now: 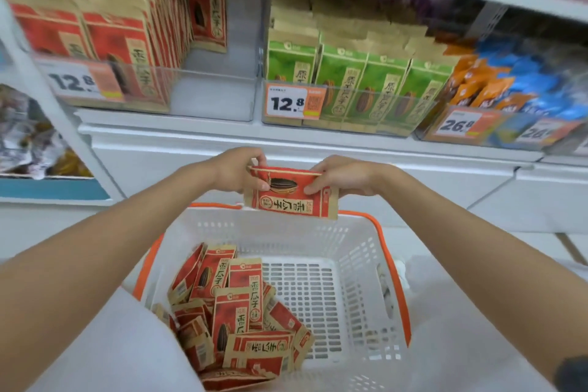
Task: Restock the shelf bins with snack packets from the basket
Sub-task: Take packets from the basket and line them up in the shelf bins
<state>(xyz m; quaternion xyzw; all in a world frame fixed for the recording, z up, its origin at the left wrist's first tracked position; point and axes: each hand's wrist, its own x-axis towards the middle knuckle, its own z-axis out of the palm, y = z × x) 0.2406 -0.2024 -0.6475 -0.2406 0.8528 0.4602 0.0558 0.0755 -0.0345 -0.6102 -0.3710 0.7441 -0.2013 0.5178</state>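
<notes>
**A:** Where is the packet sitting right now?

**B:** Both hands are holding one red packet [289, 197] in the air, just above the far rim of the white basket [359, 264]. It is lying sideways, and its printed face is pointing toward the camera.

**A:** How are the fingers lying?

**B:** The left hand [237, 172] is pinching the packet's left end, with the thumb pressing on the front and the fingers curling over the top edge. The right hand [342, 177] is gripping the right end the same way, with the thumb on the front and the fingers wrapping behind.

**A:** And the rest of the stock?

**B:** A loose pile of red packets [235, 312] is lying in the near left part of the basket, some flat and some leaning.

**A:** What is showing on the shelf?

**B:** At the far left, a clear bin [206, 95] is holding upright rows of matching packets [127, 51] along its left side. Just to its right, green packets [366, 86] are standing behind a 12.8 price label [288, 103]. Farther right, orange and blue packets [509, 83] are showing only as a blur.
</notes>
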